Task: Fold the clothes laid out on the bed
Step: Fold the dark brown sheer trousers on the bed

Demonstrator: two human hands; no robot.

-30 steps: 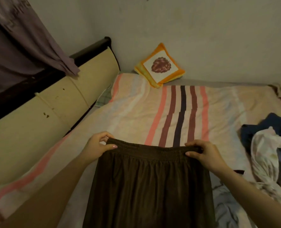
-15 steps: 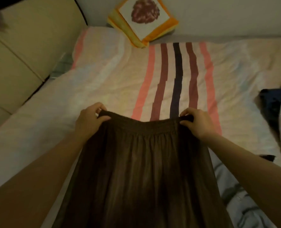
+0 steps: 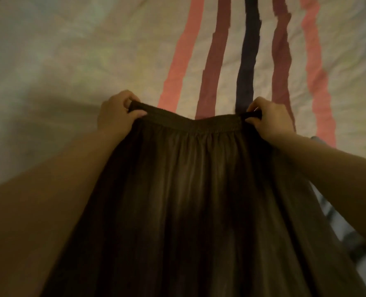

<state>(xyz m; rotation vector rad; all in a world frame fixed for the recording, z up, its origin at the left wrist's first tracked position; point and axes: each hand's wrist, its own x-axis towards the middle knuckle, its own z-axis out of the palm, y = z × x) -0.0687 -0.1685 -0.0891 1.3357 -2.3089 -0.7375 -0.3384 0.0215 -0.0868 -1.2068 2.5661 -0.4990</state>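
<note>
A dark brown gathered skirt (image 3: 195,200) with an elastic waistband fills the lower middle of the head view, spreading down toward me over the bed. My left hand (image 3: 115,114) grips the left end of the waistband, thumb over the top edge. The right end is pinched by my right hand (image 3: 270,120). The waistband sags slightly in the middle between the two hands. The skirt's hem is out of view below.
The bed sheet (image 3: 70,71) is pale with pink, maroon and dark navy stripes (image 3: 247,61) running away from me. A light checked garment (image 3: 353,249) lies at the right edge, partly under my right forearm.
The view has tilted further down and closer; the pillow, headboard and clothes pile have left the frame. Both hands keep their hold on the waistband, now sagging slightly in the middle.
</note>
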